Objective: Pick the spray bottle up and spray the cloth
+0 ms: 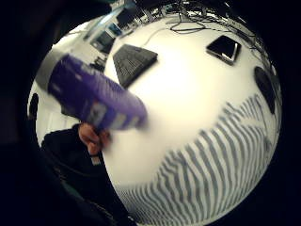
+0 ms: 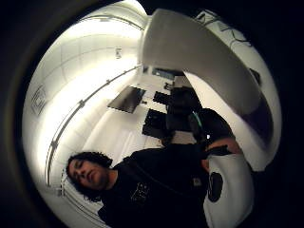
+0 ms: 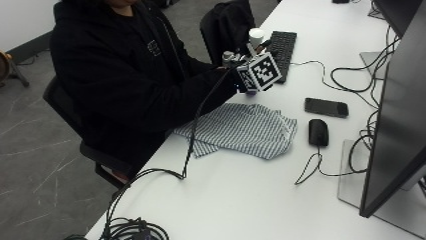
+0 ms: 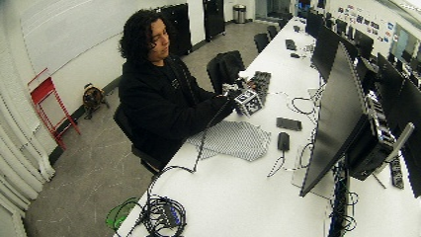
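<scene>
Purple spray bottle is up off the table — the pickup looks done! In the outside view the gloved right hand sits upper centre of the frame, above the desk edge, with the bottle's white cap poking out above it. Fingers themselves are hidden behind the glove's gear, but the bottle fills the little-finger palm view and its pale top looms across the thumb-side one, so I judge the hand wrapped round the body. Below and right of the hand, mid-frame, the striped cloth lies crumpled flat on the table, well apart from the bottle. What's left, by my reading: aim the nozzle down at the cloth and squeeze. No mist visible.
</scene>
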{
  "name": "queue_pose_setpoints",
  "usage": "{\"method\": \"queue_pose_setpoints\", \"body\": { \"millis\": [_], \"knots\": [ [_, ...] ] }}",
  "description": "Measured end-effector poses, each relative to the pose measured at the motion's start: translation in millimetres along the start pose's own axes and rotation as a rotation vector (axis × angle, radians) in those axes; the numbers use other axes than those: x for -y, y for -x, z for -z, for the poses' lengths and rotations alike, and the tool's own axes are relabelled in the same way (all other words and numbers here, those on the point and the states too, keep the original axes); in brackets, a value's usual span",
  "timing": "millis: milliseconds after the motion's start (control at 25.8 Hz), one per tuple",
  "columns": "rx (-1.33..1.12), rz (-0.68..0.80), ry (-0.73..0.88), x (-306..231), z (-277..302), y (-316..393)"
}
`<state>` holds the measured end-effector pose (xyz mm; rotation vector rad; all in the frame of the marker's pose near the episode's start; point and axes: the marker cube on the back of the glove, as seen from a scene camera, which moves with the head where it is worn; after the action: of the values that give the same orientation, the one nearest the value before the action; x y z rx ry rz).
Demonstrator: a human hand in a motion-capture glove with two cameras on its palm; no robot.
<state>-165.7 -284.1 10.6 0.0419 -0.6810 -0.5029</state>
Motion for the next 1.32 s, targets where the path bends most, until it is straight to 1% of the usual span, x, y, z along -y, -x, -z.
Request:
{"method": "queue_pose_setpoints", "body": {
  "millis": [116, 232, 581, 736, 891, 1317],
  "knots": [
    [-0.206, -0.040, 0.088, -28, 10, 3],
    [-0.348, -0.060, 0.143, -52, 22, 9],
    [-0.771, -0.179, 0.137, -127, 47, 11],
    [-0.843, -0.236, 0.151, -157, 44, 9],
    [-0.898, -0.254, 0.159, -178, 39, 12],
    [-0.897, -0.239, 0.190, -195, 17, 30]
  ]
}}
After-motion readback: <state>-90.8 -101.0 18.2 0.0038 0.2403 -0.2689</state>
